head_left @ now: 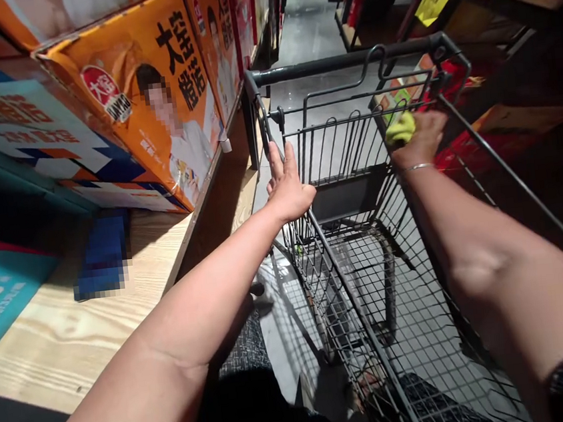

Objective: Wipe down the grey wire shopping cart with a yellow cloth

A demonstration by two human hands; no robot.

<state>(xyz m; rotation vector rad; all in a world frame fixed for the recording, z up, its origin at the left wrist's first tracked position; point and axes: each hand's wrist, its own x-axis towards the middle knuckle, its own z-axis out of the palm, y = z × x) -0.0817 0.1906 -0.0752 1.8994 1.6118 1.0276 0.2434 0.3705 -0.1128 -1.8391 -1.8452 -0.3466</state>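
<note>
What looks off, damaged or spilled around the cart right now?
Nothing stands out. The shopping cart wire looks straight and unbroken, left hand rests on its left rim, right hand presses a yellow cloth to the right rim; orange boxes stand lined up at left.

Left hand (287,190) flat, right hand (419,139) clenched.

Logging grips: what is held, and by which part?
The right hand holds a wadded yellow cloth, one side sticking out; the left hand rests open on the cart rim.
</note>
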